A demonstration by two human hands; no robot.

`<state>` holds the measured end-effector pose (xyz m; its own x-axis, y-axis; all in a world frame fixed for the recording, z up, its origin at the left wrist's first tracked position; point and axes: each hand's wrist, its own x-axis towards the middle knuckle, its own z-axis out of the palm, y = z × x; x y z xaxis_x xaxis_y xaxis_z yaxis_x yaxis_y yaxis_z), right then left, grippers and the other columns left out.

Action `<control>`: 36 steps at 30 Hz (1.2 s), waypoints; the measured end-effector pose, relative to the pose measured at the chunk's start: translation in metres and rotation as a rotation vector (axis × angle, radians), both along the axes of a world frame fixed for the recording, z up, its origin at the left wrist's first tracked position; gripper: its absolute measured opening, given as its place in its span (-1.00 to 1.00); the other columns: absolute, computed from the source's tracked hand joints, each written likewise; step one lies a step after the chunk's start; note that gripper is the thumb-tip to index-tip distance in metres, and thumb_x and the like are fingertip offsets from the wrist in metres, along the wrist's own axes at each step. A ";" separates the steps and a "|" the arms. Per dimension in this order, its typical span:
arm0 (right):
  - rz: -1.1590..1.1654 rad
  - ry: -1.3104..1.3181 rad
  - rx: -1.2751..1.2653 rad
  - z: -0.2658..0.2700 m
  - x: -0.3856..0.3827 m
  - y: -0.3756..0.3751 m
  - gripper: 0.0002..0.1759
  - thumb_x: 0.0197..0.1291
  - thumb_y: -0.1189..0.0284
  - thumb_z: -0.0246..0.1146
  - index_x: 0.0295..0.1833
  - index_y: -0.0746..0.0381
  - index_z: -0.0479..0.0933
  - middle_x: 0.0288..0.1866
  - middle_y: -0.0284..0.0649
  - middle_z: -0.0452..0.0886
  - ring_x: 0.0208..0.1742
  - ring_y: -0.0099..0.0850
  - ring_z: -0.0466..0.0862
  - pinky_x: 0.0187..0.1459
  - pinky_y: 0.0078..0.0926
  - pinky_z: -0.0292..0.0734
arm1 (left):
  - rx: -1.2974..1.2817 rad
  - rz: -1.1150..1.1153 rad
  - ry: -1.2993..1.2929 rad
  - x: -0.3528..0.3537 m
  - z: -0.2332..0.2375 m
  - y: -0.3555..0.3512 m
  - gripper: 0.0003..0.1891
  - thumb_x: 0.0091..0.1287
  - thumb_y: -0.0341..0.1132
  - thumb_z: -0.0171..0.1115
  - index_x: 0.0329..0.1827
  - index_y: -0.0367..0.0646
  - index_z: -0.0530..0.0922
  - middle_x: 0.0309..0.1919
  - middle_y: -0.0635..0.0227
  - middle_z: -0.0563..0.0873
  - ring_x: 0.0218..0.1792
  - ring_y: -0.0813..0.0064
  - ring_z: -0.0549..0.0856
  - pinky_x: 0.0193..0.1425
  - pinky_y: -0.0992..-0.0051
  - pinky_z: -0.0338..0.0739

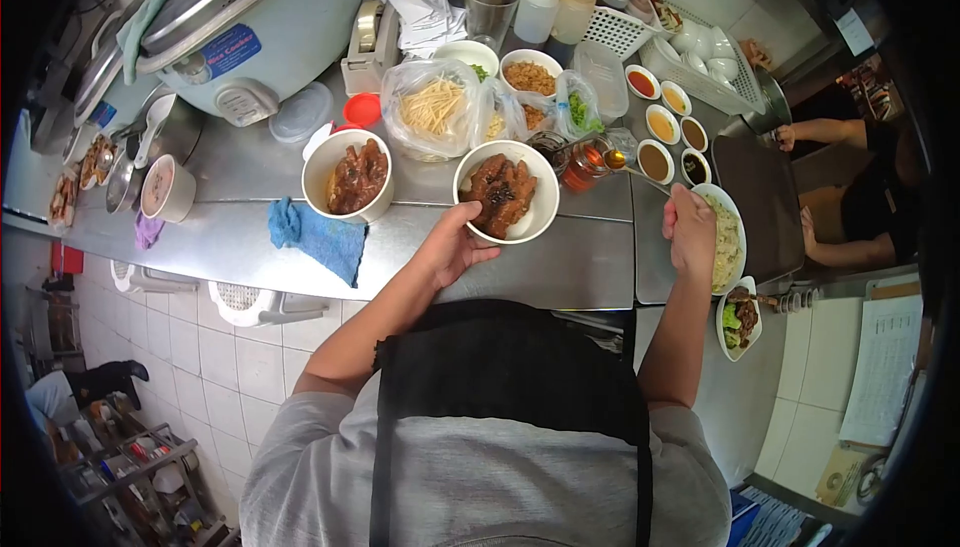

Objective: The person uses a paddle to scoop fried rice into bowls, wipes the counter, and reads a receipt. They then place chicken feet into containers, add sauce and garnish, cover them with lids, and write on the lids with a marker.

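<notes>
In my left hand (452, 247) is a white bowl (545, 209) of dark braised pieces that look like chicken feet, with a black topping in the middle. Thumb on the rim, fingers beneath, I hold it at the counter's front edge. My right hand (690, 232) is closed round the handle of a metal spoon (645, 178). The spoon's bowl carries an orange-red liquid and is over a glass jar (578, 179) of red oil. To the left of the held bowl stands a white tub (384, 199) with similar braised pieces.
Behind are plastic bags of shredded food (428, 107), small sauce bowls (655, 162) and squeeze bottles (537, 12). A rice cooker (270, 37) stands back left, a blue cloth (325, 242) at the front edge. Right are a rice plate (738, 217), a broccoli dish (738, 322) and another person's arms (835, 133).
</notes>
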<state>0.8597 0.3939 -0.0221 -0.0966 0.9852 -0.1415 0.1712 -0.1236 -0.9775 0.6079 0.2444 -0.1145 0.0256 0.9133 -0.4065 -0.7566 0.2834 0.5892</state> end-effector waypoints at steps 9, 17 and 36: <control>0.577 -0.419 0.812 0.008 -0.070 -0.061 -0.80 0.01 0.44 0.17 -0.59 0.27 0.40 -0.66 -0.26 0.40 -0.64 -0.39 0.41 -0.61 -0.55 0.26 | 0.068 0.051 0.017 -0.008 0.025 -0.018 -0.42 0.14 -0.08 0.06 0.15 -0.21 0.17 -0.01 0.18 0.44 -0.07 0.34 0.53 -0.11 0.37 0.53; 0.626 -0.214 1.180 0.020 -0.126 -0.091 -0.82 -0.13 0.49 0.27 -0.60 0.25 0.39 -0.64 -0.21 0.39 -0.64 -0.28 0.40 -0.59 -0.44 0.28 | 0.137 0.225 0.033 -0.049 0.060 -0.063 -0.37 0.12 -0.06 0.10 0.18 -0.21 0.14 0.03 0.16 0.41 -0.05 0.29 0.52 -0.13 0.36 0.55; 0.402 0.879 -0.156 0.033 -0.214 -0.088 -0.67 0.24 0.21 -0.04 -0.55 0.12 0.27 -0.69 -0.45 0.24 -0.69 -0.67 0.21 -0.65 -0.73 0.12 | -0.236 0.588 0.273 -0.316 0.014 -0.182 -0.36 0.12 0.08 -0.11 0.20 -0.10 0.09 0.09 0.11 0.25 -0.24 0.07 0.54 -0.48 0.39 0.62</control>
